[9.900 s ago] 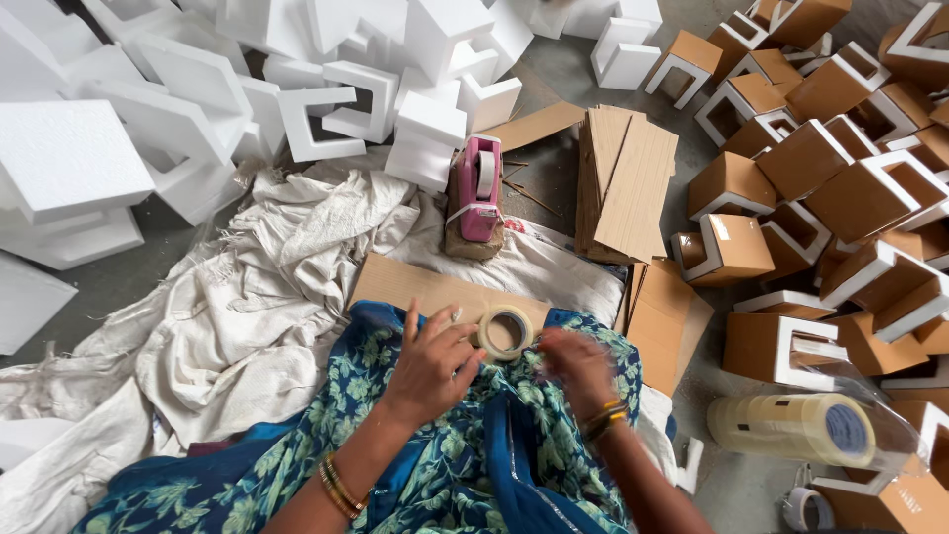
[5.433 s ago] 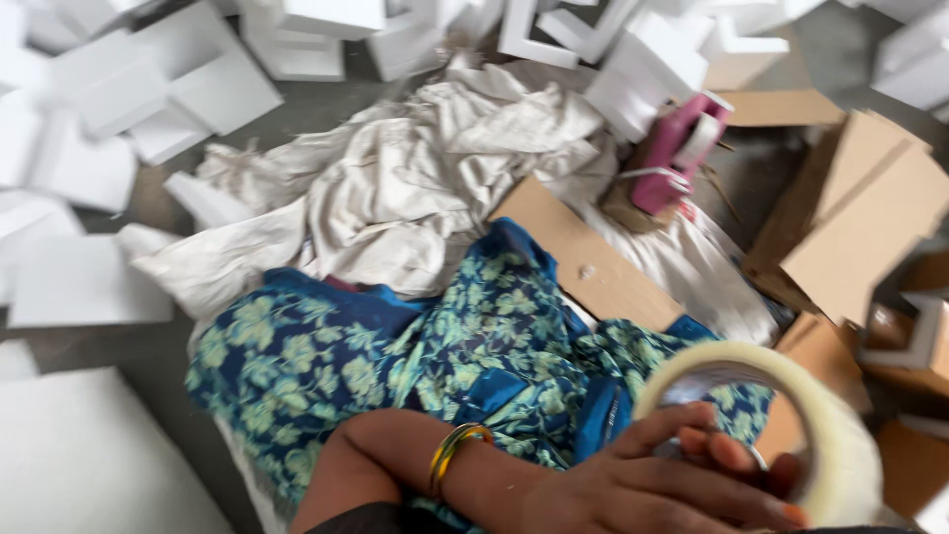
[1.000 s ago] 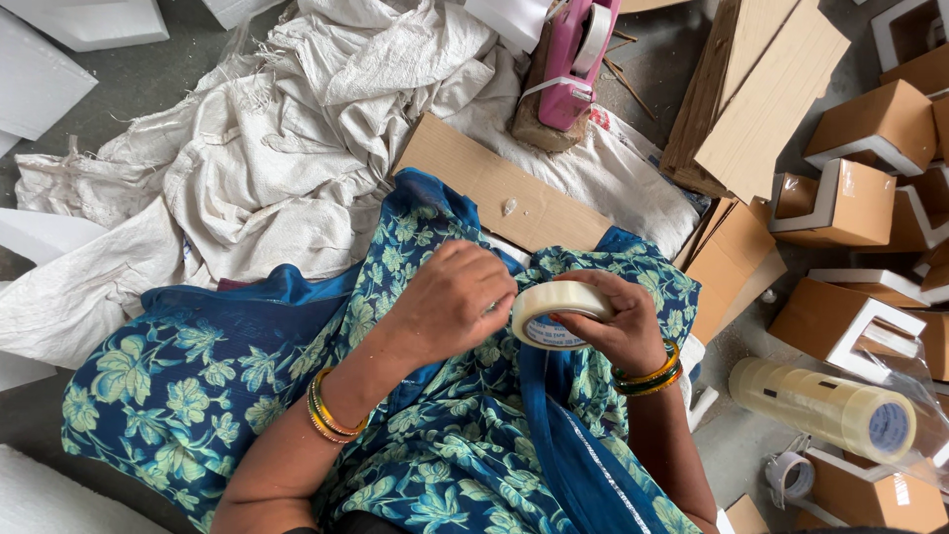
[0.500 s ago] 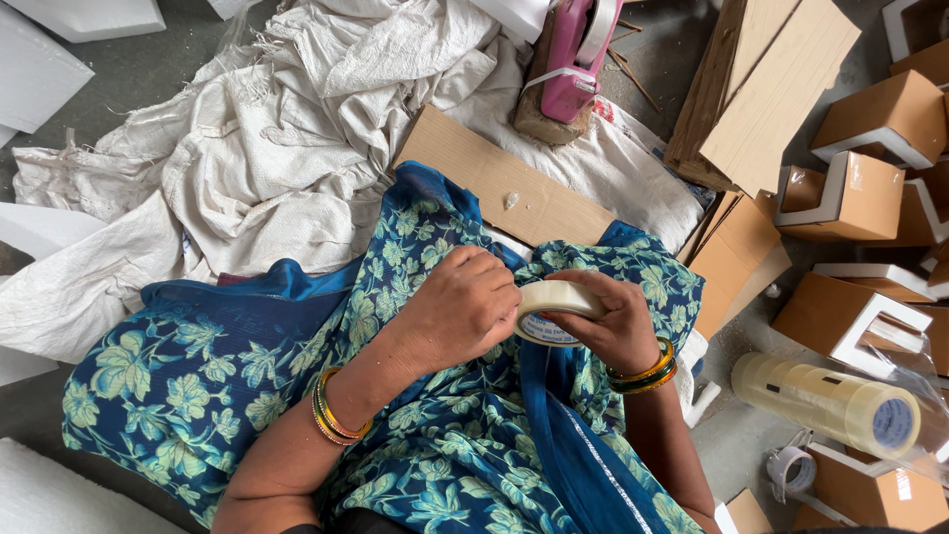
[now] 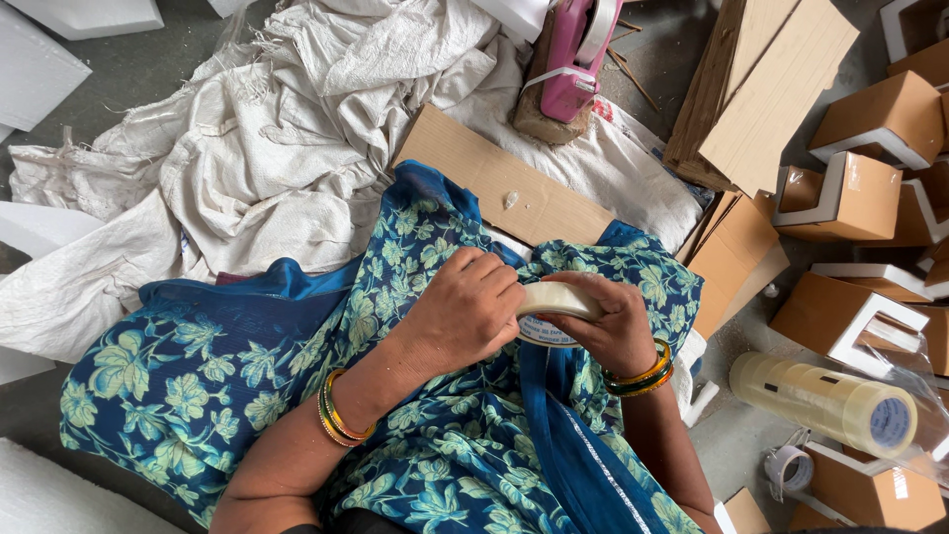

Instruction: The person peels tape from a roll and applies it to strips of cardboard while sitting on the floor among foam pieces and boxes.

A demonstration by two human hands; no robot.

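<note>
Both my hands hold a roll of clear tape [image 5: 552, 303] over my lap, which is covered by blue floral cloth [image 5: 297, 396]. My left hand [image 5: 465, 311] curls over the roll's left side, fingers pressed on its rim. My right hand [image 5: 608, 321] cups the roll from the right and below. Most of the roll is hidden between the two hands.
A flat cardboard sheet [image 5: 504, 183] lies just beyond my knees on white sacking [image 5: 277, 158]. A pink tape dispenser [image 5: 578, 54] stands further back. Cardboard boxes with white foam inserts [image 5: 850, 193] crowd the right. A sleeve of tape rolls [image 5: 825, 400] lies at lower right.
Over the last second my hands have closed in on the tape roll, tilting it flatter; my left hand now covers more of it. Earlier the view swung left and back.
</note>
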